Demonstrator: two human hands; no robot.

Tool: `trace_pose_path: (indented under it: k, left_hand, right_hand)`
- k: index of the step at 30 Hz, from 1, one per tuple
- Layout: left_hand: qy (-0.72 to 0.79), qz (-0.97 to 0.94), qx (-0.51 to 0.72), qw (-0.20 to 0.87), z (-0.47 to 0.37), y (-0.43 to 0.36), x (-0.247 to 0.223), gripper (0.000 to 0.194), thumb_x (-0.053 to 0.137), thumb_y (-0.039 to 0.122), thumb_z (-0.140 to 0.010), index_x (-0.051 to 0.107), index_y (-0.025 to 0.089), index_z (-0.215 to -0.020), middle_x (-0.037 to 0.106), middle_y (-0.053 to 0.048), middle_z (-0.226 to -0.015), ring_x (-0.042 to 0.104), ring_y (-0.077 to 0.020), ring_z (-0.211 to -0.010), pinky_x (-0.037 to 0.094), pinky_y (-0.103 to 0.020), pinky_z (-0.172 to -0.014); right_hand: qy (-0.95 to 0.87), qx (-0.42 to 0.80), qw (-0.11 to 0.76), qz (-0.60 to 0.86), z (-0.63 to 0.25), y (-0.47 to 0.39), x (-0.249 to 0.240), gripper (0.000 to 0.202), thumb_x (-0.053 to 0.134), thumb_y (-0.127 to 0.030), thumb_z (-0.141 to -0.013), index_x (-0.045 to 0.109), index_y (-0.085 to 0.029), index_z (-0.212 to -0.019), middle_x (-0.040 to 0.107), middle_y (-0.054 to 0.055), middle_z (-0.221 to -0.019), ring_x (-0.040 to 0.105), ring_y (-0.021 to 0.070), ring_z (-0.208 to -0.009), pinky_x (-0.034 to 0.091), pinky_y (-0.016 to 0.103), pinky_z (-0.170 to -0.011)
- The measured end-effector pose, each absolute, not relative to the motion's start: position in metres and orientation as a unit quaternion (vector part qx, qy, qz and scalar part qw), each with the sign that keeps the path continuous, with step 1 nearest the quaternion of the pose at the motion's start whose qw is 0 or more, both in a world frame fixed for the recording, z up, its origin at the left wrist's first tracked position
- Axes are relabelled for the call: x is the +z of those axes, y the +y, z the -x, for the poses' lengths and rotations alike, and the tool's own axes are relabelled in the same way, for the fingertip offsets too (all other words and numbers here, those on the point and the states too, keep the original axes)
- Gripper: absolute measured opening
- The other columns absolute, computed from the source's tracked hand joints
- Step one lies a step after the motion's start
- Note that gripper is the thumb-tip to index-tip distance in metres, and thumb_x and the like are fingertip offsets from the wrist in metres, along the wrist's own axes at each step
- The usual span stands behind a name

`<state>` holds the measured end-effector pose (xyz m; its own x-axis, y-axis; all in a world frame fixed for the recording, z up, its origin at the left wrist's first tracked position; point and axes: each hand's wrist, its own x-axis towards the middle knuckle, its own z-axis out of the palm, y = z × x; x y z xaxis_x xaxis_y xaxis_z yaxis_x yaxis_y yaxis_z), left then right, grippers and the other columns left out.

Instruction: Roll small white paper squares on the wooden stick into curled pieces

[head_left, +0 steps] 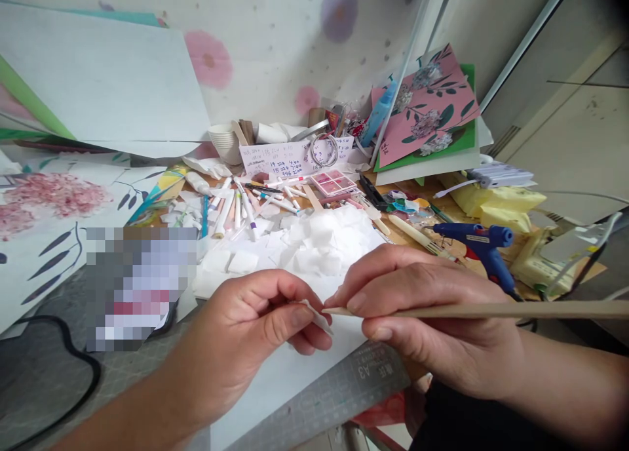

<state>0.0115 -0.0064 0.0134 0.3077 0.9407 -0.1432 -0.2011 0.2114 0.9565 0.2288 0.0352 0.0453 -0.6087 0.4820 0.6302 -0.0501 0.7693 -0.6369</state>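
Between the thumb and fingers of my left hand (pixel 265 330) is pinched a small piece of white tissue paper (pixel 318 316). My right hand (pixel 432 313) grips a long, flat, pale wooden stick (pixel 555 309) like a pen. Its narrow tip points left and meets the tissue piece, or nearly so; I cannot tell whether they touch. Behind both hands lies a heap of torn white tissue pieces (pixel 327 238). A white sheet of paper (pixel 295 385) is under my hands, on top of a grey A3 cutting mat (pixel 363 375).
Markers (pixel 246 208) and a pink palette (pixel 334 183) lie behind the heap. To the right are a blue glue gun (pixel 484 241) and a yellow packet (pixel 511 205). A phone (pixel 142 287), blurred out, and a flower picture (pixel 54 235) are at left. Pink card art (pixel 427 110) leans at back right.
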Motion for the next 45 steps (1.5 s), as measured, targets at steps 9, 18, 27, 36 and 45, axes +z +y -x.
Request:
trace_pose_path:
  k: [9, 18, 27, 36, 45]
  left_hand:
    - [0.366, -0.447, 0.452, 0.680, -0.0126, -0.0051, 0.0124, 0.014, 0.070, 0.035, -0.089, 0.072, 0.022, -0.085, 0.075, 0.005, -0.071, 0.072, -0.0100, -0.065, 0.055, -0.017, -0.063]
    - [0.368, -0.464, 0.469, 0.655, -0.0162, -0.0053, 0.0182, 0.009, 0.072, 0.028, -0.089, 0.064, 0.023, -0.087, 0.076, 0.007, -0.070, 0.073, -0.0093, -0.065, 0.055, -0.015, -0.063]
    - [0.381, -0.498, 0.457, 0.630, -0.0165, -0.0070, 0.0190, 0.010, 0.071, 0.022, -0.089, 0.063, 0.022, -0.082, 0.073, 0.009, -0.069, 0.072, -0.0059, -0.064, 0.054, -0.011, -0.062]
    - [0.386, -0.512, 0.453, 0.620, -0.0170, -0.0053, 0.0198, 0.012, 0.071, 0.019, -0.088, 0.063, 0.021, -0.080, 0.071, 0.009, -0.068, 0.071, -0.0054, -0.064, 0.054, -0.009, -0.062]
    - [0.396, -0.516, 0.451, 0.612, -0.0169, -0.0074, 0.0210, 0.013, 0.069, 0.013, -0.087, 0.062, 0.020, -0.078, 0.070, 0.009, -0.067, 0.071, -0.0049, -0.062, 0.054, -0.009, -0.061]
  right_hand:
    - [-0.838, 0.324, 0.418, 0.133, -0.2283, 0.0342, 0.0445, 0.010, 0.064, -0.013, -0.092, 0.073, -0.014, -0.097, 0.076, 0.010, -0.091, 0.073, 0.0161, -0.088, 0.062, 0.023, -0.075]
    - [-0.833, 0.338, 0.420, 0.126, -0.2273, 0.0355, 0.0432, 0.009, 0.064, -0.010, -0.091, 0.072, -0.006, -0.094, 0.076, 0.012, -0.090, 0.071, 0.0145, -0.091, 0.059, 0.021, -0.081]
    - [-0.832, 0.353, 0.412, 0.115, -0.2267, 0.0324, 0.0443, 0.009, 0.065, -0.008, -0.091, 0.072, -0.004, -0.092, 0.075, 0.013, -0.089, 0.070, 0.0132, -0.090, 0.059, 0.019, -0.080]
    - [-0.853, 0.340, 0.378, 0.119, -0.2284, 0.0326, 0.0468, 0.008, 0.066, -0.007, -0.090, 0.071, -0.003, -0.095, 0.075, 0.012, -0.093, 0.069, 0.0104, -0.092, 0.057, 0.015, -0.083]
    - [-0.843, 0.355, 0.387, 0.115, -0.2276, 0.0322, 0.0466, 0.008, 0.065, -0.005, -0.090, 0.071, -0.002, -0.093, 0.075, 0.012, -0.091, 0.069, 0.0102, -0.092, 0.056, 0.014, -0.084]
